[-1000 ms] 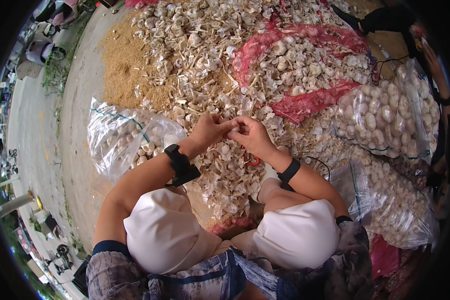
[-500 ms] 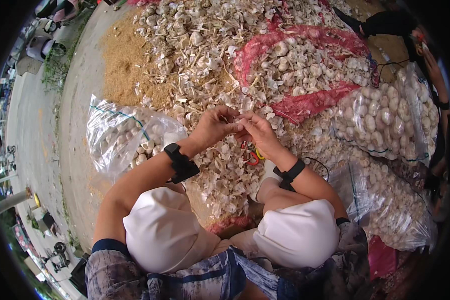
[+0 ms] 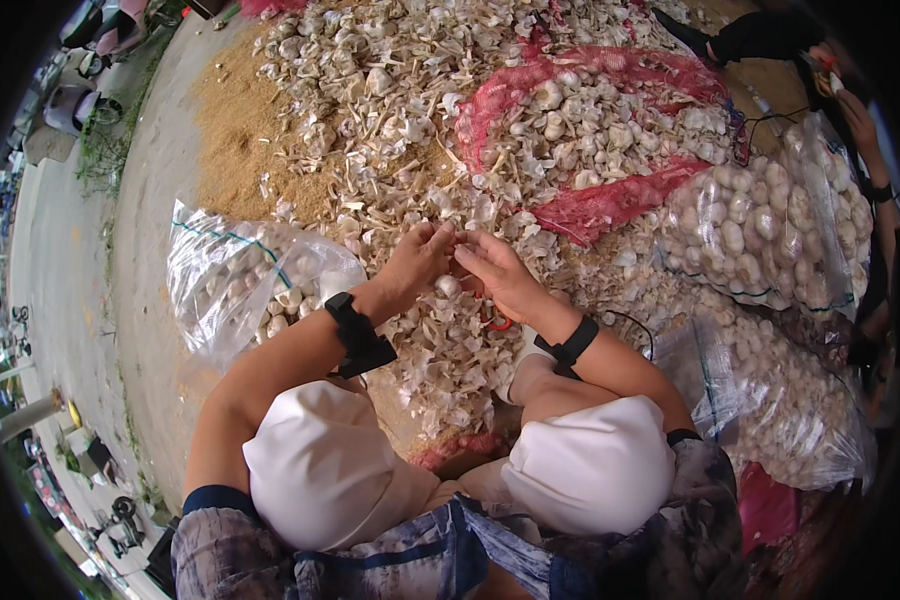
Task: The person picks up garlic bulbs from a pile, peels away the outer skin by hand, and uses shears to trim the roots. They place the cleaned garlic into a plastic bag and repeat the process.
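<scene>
My left hand (image 3: 417, 266) and my right hand (image 3: 505, 277) are close together over a heap of garlic skins (image 3: 440, 365), thumbs and fingertips pinched near each other. A pale, round garlic bulb (image 3: 448, 286) shows just under the curled fingers of my left hand and looks held there. Below my right palm the red handle of a pair of scissors (image 3: 497, 318) hangs, partly covered by the fingers. The blades are hidden. Whatever is pinched between the fingertips is too small to make out. Both wrists wear black bands.
To the left stands a clear bag of garlic (image 3: 255, 280). Larger clear bags (image 3: 735, 230) fill the right side. A red mesh sack (image 3: 610, 205) spills garlic bulbs ahead. Brown chaff (image 3: 235, 140) lies far left. Another person's hand (image 3: 855, 115) is at the far right.
My hands have shifted slightly left and the fingertips have drawn a little apart. The garlic bulb has come into sight below them. The scissors' yellow part no longer shows.
</scene>
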`<state>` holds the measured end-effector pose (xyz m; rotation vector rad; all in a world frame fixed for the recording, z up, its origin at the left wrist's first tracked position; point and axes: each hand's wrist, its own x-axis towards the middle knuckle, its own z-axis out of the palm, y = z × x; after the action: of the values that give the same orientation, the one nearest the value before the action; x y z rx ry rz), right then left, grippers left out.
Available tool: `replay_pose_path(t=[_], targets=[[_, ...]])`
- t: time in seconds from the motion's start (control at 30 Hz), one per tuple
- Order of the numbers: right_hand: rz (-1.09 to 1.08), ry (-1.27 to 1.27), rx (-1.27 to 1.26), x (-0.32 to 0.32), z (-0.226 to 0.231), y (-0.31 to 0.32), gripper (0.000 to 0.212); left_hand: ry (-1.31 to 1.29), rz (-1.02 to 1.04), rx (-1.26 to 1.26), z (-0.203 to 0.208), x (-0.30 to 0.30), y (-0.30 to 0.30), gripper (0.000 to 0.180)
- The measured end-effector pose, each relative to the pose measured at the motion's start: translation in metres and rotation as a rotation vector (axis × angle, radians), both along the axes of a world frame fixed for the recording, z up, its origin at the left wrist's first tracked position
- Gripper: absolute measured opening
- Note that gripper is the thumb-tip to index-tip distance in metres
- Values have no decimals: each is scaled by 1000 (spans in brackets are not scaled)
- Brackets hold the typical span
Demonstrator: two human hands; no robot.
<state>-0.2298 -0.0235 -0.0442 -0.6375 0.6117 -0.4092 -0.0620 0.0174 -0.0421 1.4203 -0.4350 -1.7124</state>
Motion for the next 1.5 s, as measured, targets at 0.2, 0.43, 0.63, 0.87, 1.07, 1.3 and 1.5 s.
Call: replay_pose_path(t=[0.2, 0.43, 0.63, 0.87, 1.07, 1.3, 1.5], targets=[[-123, 141, 60, 3, -24, 5, 32, 250, -195, 240, -13, 9, 0, 23], [54, 541, -413, -28, -65, -12, 19, 237, 56, 244, -11, 29, -7, 21], [810, 197, -1327, -16, -98, 52, 33, 143, 141, 301, -9, 47, -2, 12], [1164, 221, -1608, -36, -135, 74, 39, 145, 165, 315, 0, 63, 12, 14], [1261, 352, -1311, -30, -117, 67, 48, 113, 32, 251, -5, 67, 22, 9], [757, 468, -774, -16, -96, 56, 64, -210, -521, 230, -23, 58, 26, 14], [266, 461, -818, 2, -41, 34, 58, -481, -811, 220, -16, 40, 25, 32]])
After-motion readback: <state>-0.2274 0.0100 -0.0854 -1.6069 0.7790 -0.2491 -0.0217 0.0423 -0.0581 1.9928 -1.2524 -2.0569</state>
